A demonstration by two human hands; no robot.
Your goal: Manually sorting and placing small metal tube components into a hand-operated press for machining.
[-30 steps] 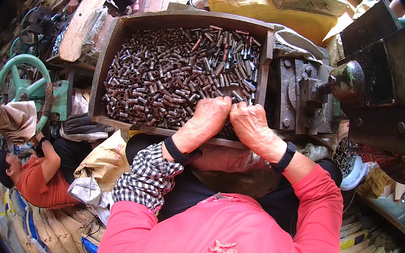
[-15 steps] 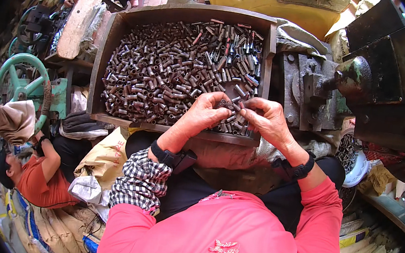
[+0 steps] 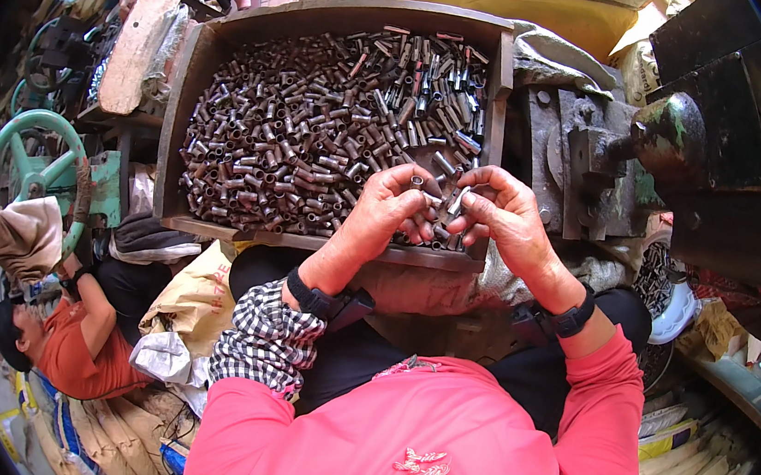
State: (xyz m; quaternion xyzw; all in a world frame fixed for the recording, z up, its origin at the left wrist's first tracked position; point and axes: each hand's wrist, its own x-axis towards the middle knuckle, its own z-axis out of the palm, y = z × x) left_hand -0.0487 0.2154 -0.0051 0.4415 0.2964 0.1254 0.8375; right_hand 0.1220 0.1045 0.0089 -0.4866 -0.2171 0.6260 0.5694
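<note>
A wooden tray (image 3: 182, 96) holds a heap of several short metal tubes (image 3: 308, 128), dark and rusty. My left hand (image 3: 383, 215) is raised over the tray's near right corner, fingers closed on a few small tubes (image 3: 430, 207). My right hand (image 3: 503, 218) faces it, fingertips pinching a shiny tube (image 3: 459, 199) between the two hands. Both wrists wear black bands. A checked cuff covers my left forearm; the sleeves are pink.
A heavy dark metal machine (image 3: 630, 162) stands right of the tray. A green handwheel (image 3: 32, 159) sits at the left, with a person in an orange shirt (image 3: 72, 349) below it. Sacks and yellow bags lie around; a wooden plank (image 3: 142, 36) rests at the tray's left.
Both hands lifted from the tube pile at the tray's near edge and came together, now holding tubes between the fingertips.
</note>
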